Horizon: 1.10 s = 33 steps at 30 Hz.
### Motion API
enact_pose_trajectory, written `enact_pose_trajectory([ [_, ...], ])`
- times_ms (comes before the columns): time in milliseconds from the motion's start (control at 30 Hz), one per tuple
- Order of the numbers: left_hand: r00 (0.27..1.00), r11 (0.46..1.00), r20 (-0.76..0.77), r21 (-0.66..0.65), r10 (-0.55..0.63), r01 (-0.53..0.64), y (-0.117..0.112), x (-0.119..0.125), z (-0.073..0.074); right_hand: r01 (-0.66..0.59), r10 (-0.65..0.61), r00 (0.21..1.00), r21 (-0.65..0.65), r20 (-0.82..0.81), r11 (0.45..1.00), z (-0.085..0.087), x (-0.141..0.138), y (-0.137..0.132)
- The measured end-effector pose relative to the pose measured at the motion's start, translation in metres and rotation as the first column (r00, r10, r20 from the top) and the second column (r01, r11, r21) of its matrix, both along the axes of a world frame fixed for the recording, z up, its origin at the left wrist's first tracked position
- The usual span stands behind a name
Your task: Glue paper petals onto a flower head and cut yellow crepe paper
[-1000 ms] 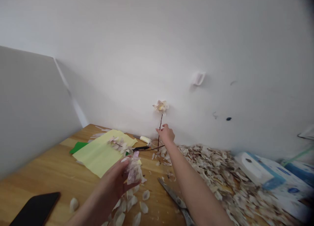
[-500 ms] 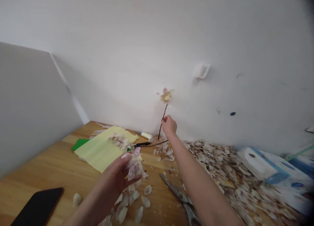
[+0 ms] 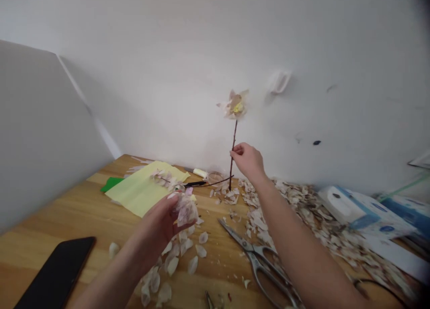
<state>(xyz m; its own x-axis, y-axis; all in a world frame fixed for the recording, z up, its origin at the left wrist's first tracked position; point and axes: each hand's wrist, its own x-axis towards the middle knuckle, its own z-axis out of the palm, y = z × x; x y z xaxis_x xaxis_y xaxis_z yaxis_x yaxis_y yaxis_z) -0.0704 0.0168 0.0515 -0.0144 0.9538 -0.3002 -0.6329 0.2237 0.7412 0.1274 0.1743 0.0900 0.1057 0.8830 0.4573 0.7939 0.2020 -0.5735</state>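
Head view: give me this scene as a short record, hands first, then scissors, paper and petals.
Left hand: grip around a pale blossom
Right hand: grip on an upright dark stem topped by a flower
Scissors: on the wooden table, handles nearer the camera
Yellow sheet: at left, next to a green sheet
Petals: heaped at right, more scattered near the left hand

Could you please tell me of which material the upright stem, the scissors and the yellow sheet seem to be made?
Upright stem: probably a woody twig; dark brown, thin, with small knobs. 
Scissors: apparently metal, satin grey, with soft highlights. 
Yellow sheet: likely paper, matte and thin, with a slightly wavy edge; thin cloth cannot be excluded.
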Motion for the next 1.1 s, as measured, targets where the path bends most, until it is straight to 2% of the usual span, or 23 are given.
enact_pose_trajectory([
  [67, 1.000, 1.000, 0.002, 0.004, -0.003, 0.003, -0.001, 0.000, 0.003, -0.094, 0.090, 0.995, -0.086, -0.052, 0.992, -0.007, 0.008, -0.024],
  [167, 1.000, 0.999, 0.005, 0.027, -0.027, 0.026, -0.004, 0.001, 0.006, -0.271, 0.227, 0.955, -0.242, -0.193, 0.932, -0.027, 0.019, -0.063],
  [300, 0.999, 0.999, -0.017, 0.003, -0.047, 0.047, -0.005, 0.003, 0.002, -0.389, 0.265, 0.888, -0.307, -0.375, 0.869, -0.056, 0.029, -0.099],
  [400, 0.997, 0.998, -0.025, 0.012, -0.069, 0.069, -0.005, 0.006, -0.003, -0.396, 0.233, 0.848, -0.275, -0.477, 0.876, -0.068, 0.035, -0.102],
  [467, 0.996, 0.997, -0.038, 0.020, -0.078, 0.079, -0.004, 0.006, -0.005, -0.387, 0.220, 0.819, -0.228, -0.529, 0.893, -0.067, 0.039, -0.098],
  [700, 0.995, 0.996, -0.065, 0.032, -0.080, 0.082, -0.003, 0.005, -0.003, -0.300, 0.197, 0.763, -0.068, -0.615, 0.951, -0.036, 0.052, -0.098],
  [800, 0.996, 0.997, -0.064, 0.017, -0.068, 0.070, -0.003, 0.004, -0.004, -0.321, 0.218, 0.746, -0.052, -0.630, 0.946, -0.033, 0.050, -0.109],
  [867, 0.996, 0.997, -0.058, 0.016, -0.070, 0.071, -0.003, 0.004, -0.005, -0.377, 0.244, 0.735, -0.082, -0.633, 0.922, -0.042, 0.045, -0.117],
  [967, 0.996, 0.997, -0.047, 0.015, -0.080, 0.081, -0.002, 0.004, -0.008, -0.454, 0.276, 0.723, -0.134, -0.633, 0.881, -0.064, 0.033, -0.129],
  [1100, 0.996, 0.996, -0.040, 0.025, -0.079, 0.080, 0.000, 0.005, -0.012, -0.479, 0.285, 0.723, -0.160, -0.629, 0.863, -0.087, 0.018, -0.143],
])
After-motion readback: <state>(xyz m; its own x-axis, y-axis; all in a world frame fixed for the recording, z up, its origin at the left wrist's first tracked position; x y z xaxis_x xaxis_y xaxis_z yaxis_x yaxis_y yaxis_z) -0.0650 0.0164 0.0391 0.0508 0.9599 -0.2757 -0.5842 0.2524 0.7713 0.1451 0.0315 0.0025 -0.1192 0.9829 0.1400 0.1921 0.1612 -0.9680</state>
